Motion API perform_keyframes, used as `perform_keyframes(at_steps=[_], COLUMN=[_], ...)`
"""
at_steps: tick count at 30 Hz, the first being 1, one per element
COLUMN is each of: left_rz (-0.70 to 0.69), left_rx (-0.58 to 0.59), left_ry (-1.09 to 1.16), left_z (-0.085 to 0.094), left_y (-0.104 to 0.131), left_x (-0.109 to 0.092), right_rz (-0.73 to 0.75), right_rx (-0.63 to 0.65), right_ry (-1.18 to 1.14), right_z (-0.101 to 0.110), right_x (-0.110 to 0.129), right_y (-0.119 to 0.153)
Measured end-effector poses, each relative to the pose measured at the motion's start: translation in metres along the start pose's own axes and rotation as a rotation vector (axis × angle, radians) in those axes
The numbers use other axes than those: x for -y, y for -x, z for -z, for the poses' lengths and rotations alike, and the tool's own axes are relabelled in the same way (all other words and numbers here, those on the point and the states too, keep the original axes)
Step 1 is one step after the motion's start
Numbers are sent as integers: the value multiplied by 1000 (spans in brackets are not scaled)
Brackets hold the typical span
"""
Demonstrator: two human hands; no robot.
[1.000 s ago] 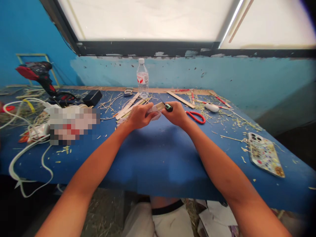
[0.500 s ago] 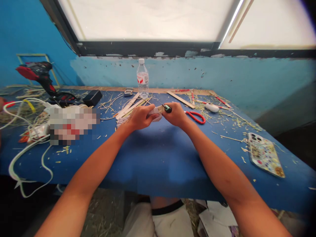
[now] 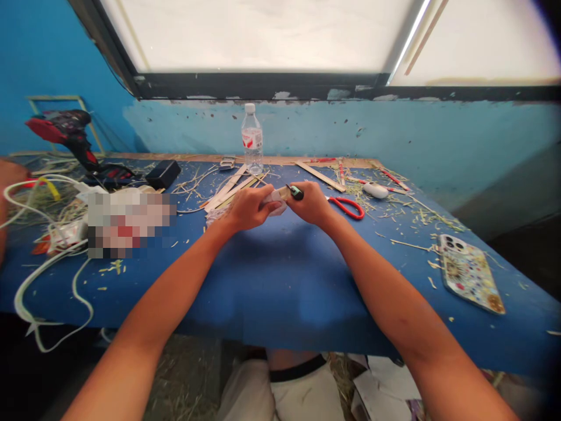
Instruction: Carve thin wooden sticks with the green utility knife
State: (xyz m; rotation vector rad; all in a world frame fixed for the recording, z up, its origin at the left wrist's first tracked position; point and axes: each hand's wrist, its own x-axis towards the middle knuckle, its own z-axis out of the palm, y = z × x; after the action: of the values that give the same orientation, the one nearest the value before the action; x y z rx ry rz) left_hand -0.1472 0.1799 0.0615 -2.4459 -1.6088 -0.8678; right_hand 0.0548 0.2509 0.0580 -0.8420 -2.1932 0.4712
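Observation:
My left hand (image 3: 250, 208) is closed around a pale wooden strip (image 3: 284, 193), with a whitish wrap (image 3: 277, 208) about it; most of the strip is hidden by the fingers. Close beside it, my right hand (image 3: 310, 202) grips a slim tool with a black and light green handle (image 3: 297, 192). The tool's dark tip points up and left, right at the end of the strip; its exact kind is too small to make out. Both hands meet above the middle of the blue table (image 3: 280, 292).
Red-handled scissors (image 3: 347, 208) lie right of my hands. A water bottle (image 3: 252, 140) stands behind them, near wooden strips (image 3: 228, 188). A cordless drill (image 3: 70, 137) and white cables (image 3: 26, 292) are at left, a phone (image 3: 471, 272) at right. Another person's arm (image 3: 9, 204) enters at left.
The tool in my right hand has tilted slightly while both hands stay in place. At the left edge, the other person's arm has come further into view.

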Motion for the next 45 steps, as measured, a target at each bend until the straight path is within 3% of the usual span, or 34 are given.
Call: perform_keyframes(at_steps=[45], left_rz=[2], left_rx=[-2], left_ry=[-13], left_z=[-1], left_y=[0], left_x=[0], right_rz=[11], right_rx=[-2], right_ry=[-11], right_z=[-1], right_x=[0], right_y=[0])
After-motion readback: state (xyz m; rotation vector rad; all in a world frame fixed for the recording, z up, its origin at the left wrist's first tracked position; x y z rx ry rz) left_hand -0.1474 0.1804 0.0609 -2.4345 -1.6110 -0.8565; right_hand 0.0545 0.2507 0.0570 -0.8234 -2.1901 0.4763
